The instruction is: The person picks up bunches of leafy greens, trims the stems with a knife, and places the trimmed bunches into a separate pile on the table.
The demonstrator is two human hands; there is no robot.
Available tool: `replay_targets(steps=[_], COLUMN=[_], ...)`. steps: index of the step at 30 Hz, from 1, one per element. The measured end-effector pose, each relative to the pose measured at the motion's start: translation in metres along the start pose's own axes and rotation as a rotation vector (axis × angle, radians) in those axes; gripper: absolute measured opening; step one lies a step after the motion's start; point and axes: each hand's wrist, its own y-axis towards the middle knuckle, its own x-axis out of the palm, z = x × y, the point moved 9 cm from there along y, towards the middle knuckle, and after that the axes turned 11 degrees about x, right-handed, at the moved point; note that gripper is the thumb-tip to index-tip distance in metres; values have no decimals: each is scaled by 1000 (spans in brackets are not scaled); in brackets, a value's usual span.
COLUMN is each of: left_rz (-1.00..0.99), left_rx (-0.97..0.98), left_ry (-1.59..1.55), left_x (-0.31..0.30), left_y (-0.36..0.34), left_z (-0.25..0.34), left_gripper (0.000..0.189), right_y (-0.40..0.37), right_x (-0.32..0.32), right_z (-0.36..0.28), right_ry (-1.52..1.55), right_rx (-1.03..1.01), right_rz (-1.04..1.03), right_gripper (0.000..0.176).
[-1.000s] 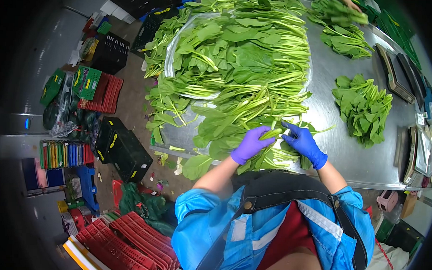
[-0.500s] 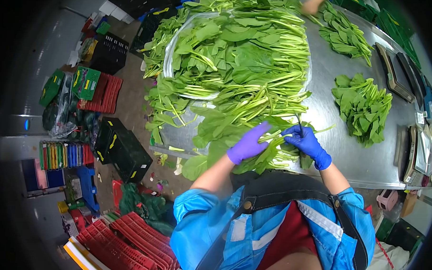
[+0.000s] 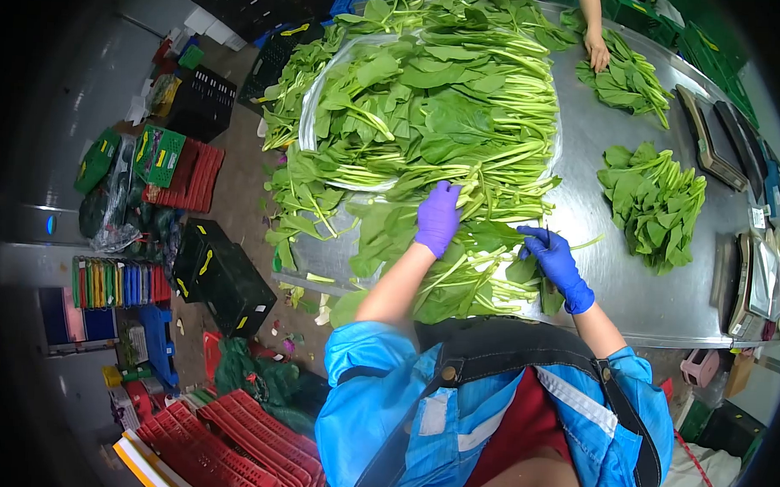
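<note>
my left fingers (image 3: 446,194) touch pale stems (image 3: 469,179) of broad-leaved, bright green greens (image 3: 454,117) heaped beyond them; whether they grip, i can't tell. my right fingers (image 3: 536,242) bend nearby, their hold unclear.

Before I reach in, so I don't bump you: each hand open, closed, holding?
Left hand: half curled, touching stems in the leafy pile; firm grip can't be told.
Right hand: fingers bent, near leaves; whether it holds anything can't be told.
</note>
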Motion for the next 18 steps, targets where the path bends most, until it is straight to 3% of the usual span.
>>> replay_targets(steps=[2, 5, 10, 13, 18], left_rz=[48, 126, -23, -34, -252], left_rx=[-9, -32, -66, 143, -32], left_ry=[-13, -313, -488, -574, -845], left_x=[0, -18, -95, -87, -55], left_y=[1, -1, -1, -10, -28], left_z=[-9, -22, 44, 86, 96], left_gripper=[33, 27, 33, 34, 34], right_y=[3, 2, -11, -20, -8], right_x=[9, 4, 6, 26, 20], right_z=[6, 9, -20, -50, -17], right_ry=[33, -20, -197, -464, -464], right_rx=[-61, -47, -135, -354, -320], right_rz=[-66, -29, 68, 80, 10], right_gripper=[31, 30, 28, 30, 29])
